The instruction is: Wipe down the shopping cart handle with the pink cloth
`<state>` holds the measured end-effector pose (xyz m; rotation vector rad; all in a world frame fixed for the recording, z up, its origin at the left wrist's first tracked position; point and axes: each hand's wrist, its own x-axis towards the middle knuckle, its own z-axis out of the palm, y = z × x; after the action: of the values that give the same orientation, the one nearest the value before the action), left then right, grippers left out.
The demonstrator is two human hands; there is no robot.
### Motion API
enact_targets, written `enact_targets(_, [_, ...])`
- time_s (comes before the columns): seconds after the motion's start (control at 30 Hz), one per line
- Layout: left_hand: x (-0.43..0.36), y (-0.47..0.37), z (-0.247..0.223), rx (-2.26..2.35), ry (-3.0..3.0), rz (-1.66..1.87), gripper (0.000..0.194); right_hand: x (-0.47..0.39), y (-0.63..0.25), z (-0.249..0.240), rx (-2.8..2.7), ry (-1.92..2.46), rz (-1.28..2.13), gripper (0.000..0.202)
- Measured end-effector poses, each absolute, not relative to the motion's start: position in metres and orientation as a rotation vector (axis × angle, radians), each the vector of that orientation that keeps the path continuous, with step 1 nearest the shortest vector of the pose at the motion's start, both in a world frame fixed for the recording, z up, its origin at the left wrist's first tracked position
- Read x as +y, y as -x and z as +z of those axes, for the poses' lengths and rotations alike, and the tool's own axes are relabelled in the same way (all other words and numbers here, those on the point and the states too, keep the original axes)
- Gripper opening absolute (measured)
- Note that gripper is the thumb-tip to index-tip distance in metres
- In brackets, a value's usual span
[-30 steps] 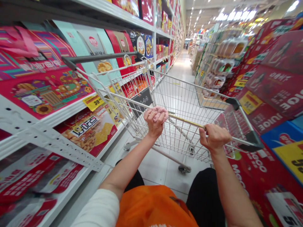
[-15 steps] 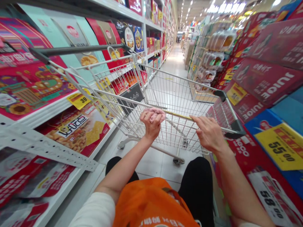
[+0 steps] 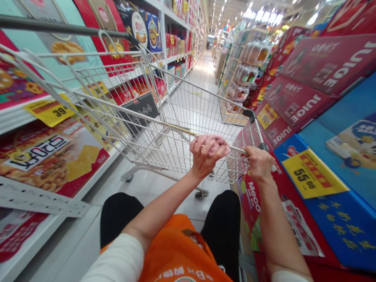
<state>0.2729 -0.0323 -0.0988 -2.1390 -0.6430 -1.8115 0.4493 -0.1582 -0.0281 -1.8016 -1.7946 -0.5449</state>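
A metal shopping cart [image 3: 176, 164] stands sideways before my knees, its wire basket holding nothing that I can see. My left hand [image 3: 204, 154] is closed around a crumpled pink cloth [image 3: 219, 145], which rests against the near top rail of the basket. Farther right along that rail, my right hand [image 3: 260, 162] is wrapped round the metal near the basket's corner. The cart's dark push handle [image 3: 64, 28] lies at the upper left, away from both hands.
Shelves with boxed goods [image 3: 53, 156] run close along the left. Stacked red cartons [image 3: 305, 92] and a blue box with a yellow price tag [image 3: 314, 172] crowd the right. A tiled aisle [image 3: 198, 58] stretches ahead between shelves and stacked packs.
My left hand and the pink cloth have slid right along the rail. My right hand has closed on the rail. The cart sits farther left in view, its handle end nearer the shelf side.
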Motion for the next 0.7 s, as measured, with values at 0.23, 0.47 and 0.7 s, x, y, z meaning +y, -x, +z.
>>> enact_targets(0.23, [-0.047,-0.299,-0.123,-0.618,2.098,-1.869,0.032,-0.159,-0.441,-0.029,-1.780,1.770,-0.613,0.078])
enact_targets(0.47, [-0.056,-0.277,-0.184,-0.559,2.122,-1.771,0.025,-0.157,-0.438,-0.032,-1.766,1.798,-0.667,0.073])
enact_targets(0.7, [-0.063,-0.276,-0.137,-0.699,2.083,-1.939,0.032,-0.160,-0.429,-0.033,-1.760,1.804,-0.739,0.071])
